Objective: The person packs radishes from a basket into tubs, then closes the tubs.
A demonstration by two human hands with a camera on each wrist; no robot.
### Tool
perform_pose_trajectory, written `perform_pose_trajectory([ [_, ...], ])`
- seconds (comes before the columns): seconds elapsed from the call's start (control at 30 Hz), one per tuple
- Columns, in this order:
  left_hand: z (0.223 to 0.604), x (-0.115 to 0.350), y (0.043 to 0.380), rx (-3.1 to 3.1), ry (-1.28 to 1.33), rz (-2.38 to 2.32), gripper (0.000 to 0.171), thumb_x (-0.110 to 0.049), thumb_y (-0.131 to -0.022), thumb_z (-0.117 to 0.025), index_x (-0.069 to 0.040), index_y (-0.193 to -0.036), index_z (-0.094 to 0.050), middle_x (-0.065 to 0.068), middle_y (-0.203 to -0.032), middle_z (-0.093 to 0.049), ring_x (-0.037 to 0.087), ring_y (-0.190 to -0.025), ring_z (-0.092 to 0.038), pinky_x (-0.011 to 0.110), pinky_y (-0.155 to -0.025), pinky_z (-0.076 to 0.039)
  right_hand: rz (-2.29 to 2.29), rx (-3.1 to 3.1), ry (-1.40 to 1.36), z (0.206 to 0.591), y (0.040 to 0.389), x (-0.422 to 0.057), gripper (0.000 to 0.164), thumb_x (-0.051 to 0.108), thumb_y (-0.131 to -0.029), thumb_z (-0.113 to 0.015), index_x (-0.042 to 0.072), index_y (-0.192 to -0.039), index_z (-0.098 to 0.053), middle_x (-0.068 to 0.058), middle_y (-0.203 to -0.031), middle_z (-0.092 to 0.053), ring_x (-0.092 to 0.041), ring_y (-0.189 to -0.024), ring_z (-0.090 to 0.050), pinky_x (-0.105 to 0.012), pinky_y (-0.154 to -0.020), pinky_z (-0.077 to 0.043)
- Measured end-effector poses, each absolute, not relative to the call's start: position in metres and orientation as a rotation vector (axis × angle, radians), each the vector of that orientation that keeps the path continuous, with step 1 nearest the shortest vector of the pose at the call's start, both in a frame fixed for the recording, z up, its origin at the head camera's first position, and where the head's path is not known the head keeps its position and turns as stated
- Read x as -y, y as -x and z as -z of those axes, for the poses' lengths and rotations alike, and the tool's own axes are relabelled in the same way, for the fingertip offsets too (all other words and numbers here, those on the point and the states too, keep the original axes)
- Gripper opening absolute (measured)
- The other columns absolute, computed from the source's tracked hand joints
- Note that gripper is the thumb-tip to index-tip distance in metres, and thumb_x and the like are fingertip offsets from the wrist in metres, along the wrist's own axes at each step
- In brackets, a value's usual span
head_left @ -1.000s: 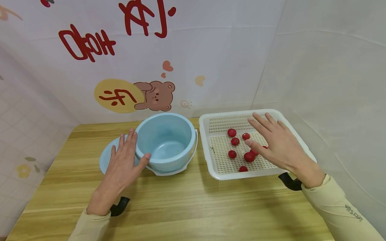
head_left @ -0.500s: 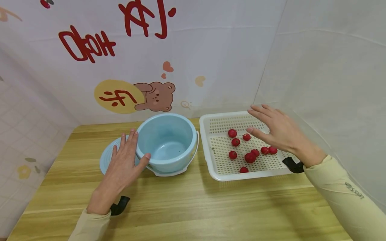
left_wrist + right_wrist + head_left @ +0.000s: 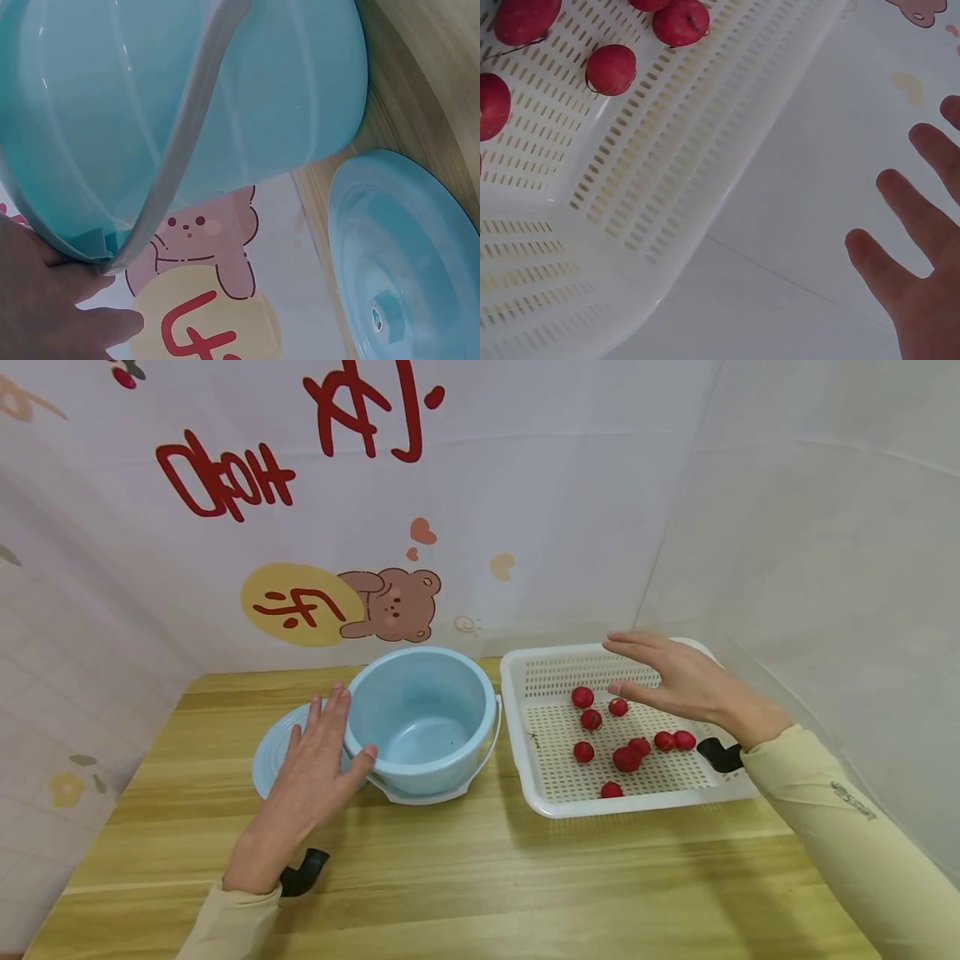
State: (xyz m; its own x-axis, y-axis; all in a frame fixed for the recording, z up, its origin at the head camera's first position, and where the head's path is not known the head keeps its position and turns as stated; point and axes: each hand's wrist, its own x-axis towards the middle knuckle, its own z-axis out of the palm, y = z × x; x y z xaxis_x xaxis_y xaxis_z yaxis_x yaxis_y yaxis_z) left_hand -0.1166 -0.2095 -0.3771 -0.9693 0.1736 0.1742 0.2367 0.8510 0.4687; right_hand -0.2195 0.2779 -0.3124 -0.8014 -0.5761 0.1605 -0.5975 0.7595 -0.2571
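Observation:
My left hand (image 3: pixel 307 781) touches the left rim of a light blue bucket (image 3: pixel 431 781) with its fingers extended. In the left wrist view, the fingertips meet the rim beside the end of the white handle (image 3: pixel 184 127). A round blue lid (image 3: pixel 405 262) lies on the table left of the bucket, partly hidden by that hand in the head view. My right hand (image 3: pixel 686 685) hovers above the white slotted basket (image 3: pixel 528 777), fingers extended, holding nothing. Several small red radishes (image 3: pixel 627 759) are scattered over the basket floor; thin roots show on some in the right wrist view.
Beneath everything is a wooden table (image 3: pixel 450 893), its bare front part nearest me. A printed white wall covering (image 3: pixel 570 527) stands behind the bucket and basket, and a pale sheet (image 3: pixel 847 568) hangs at the right. Black wrist mounts (image 3: pixel 303 872) stick out under both wrists.
My right hand has tilted more edge-on and shifted slightly, uncovering radishes at the right of the basket. The left hand stays at the bucket rim. The head view has shifted slightly.

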Motion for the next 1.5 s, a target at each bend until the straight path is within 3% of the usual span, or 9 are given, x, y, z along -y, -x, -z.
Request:
perform_pose_trajectory([
  [0.53, 0.380, 0.209, 0.118, 2.891, 0.315, 0.768, 0.083, -0.039, -0.103, -0.054, -0.002, -0.166, -0.013, 0.012, -0.174, -0.007, 0.040, -0.158, 0.000, 0.076, -0.116, -0.012, -0.684, 3.067, -0.789, 0.336, 0.245, -0.283, 0.066, 0.053, -0.095, -0.070, 0.018, -0.150, -0.057, -0.010, -0.151, -0.056, -0.037, -0.140, -0.050, -0.060, -0.111, -0.040],
  [0.83, 0.381, 0.210, 0.118, 2.879, 0.316, 0.820, 0.082, -0.038, -0.103, -0.054, -0.004, -0.166, -0.015, 0.011, -0.174, -0.008, 0.037, -0.159, 0.000, 0.074, -0.117, -0.013, -0.857, 3.149, -0.792, 0.354, 0.262, -0.281, 0.062, 0.046, -0.096, -0.072, 0.015, -0.148, -0.059, -0.007, -0.149, -0.058, -0.034, -0.140, -0.050, -0.060, -0.111, -0.040],
  [1.2, 0.388, 0.211, 0.121, 2.803, 0.334, 0.801, 0.085, -0.034, -0.100, -0.059, -0.004, -0.166, -0.014, 0.015, -0.172, -0.017, 0.038, -0.158, -0.011, 0.074, -0.116, -0.017, -1.001, 3.179, -0.864, 0.372, 0.276, -0.275, 0.059, 0.039, -0.097, -0.072, 0.007, -0.146, -0.060, -0.015, -0.148, -0.058, -0.038, -0.138, -0.052, -0.061, -0.111, -0.040],
  [1.5, 0.386, 0.209, 0.124, 2.809, 0.354, 0.772, 0.079, -0.029, -0.098, -0.056, 0.001, -0.163, -0.023, 0.013, -0.172, -0.015, 0.034, -0.159, -0.009, 0.074, -0.116, -0.017, -1.015, 3.202, -0.890, 0.386, 0.283, -0.275, 0.051, 0.033, -0.099, -0.070, 0.007, -0.143, -0.063, -0.015, -0.144, -0.062, -0.039, -0.136, -0.053, -0.061, -0.110, -0.041],
])
